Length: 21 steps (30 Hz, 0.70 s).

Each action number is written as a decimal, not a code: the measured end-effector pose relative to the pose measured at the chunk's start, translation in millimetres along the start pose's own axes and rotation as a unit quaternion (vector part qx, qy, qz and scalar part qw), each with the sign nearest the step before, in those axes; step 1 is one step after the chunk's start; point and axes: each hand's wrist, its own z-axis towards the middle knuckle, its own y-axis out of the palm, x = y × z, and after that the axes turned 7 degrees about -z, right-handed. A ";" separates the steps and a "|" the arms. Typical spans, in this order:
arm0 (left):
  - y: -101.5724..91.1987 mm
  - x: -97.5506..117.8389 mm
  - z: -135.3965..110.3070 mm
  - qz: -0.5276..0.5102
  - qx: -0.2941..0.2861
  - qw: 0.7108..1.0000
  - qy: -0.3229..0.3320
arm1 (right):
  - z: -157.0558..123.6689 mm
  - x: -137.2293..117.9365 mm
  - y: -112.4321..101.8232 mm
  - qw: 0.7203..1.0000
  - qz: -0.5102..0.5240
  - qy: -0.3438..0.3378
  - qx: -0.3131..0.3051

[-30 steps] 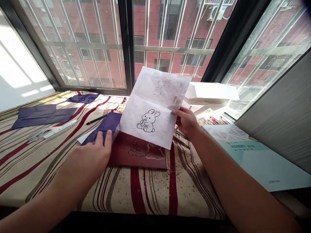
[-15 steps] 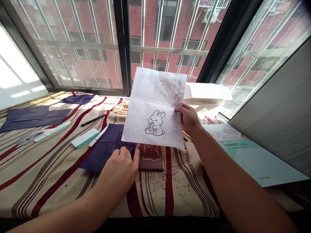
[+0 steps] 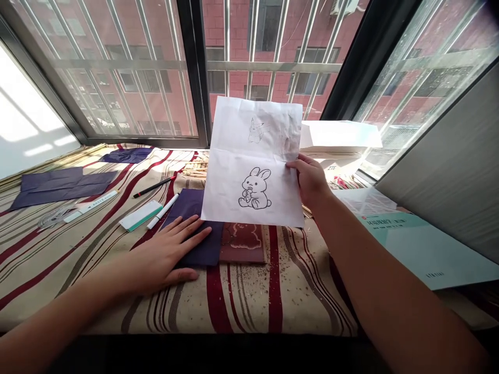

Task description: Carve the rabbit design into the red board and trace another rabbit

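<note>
Your right hand (image 3: pixel 310 181) is pinching the right edge of the drawing sheet (image 3: pixel 244 156), holding it upright at the hand's 9 o'clock; a steady pinch is keeping it from sagging; your left hand (image 3: pixel 167 254) is lying open, fingers spread, on the blue paper (image 3: pixel 191 205); the red board (image 3: pixel 242 243) is sitting at its 3 o'clock.

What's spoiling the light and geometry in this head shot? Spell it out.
In the head view, sunlight burns out the white surface at left, wide-angle distortion makes the steel window bars splay and lean, and glare washes the right window pane, though the held paper sheet stays sharp.
</note>
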 end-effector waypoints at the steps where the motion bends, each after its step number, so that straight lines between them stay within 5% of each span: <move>1: 0.7 1.9 4.9 -0.002 0.008 1.000 -0.006 | -1.4 -0.4 0.8 1.000 0.001 0.003 -0.003; 9: 3.5 27.5 26.1 0.022 0.012 0.999 -0.030 | -12.3 -3.3 9.0 0.998 -0.003 0.031 -0.055; 21: -2.9 38.8 40.9 -0.029 -0.020 0.999 -0.040 | -16.3 -1.1 10.7 0.995 -0.009 0.038 -0.096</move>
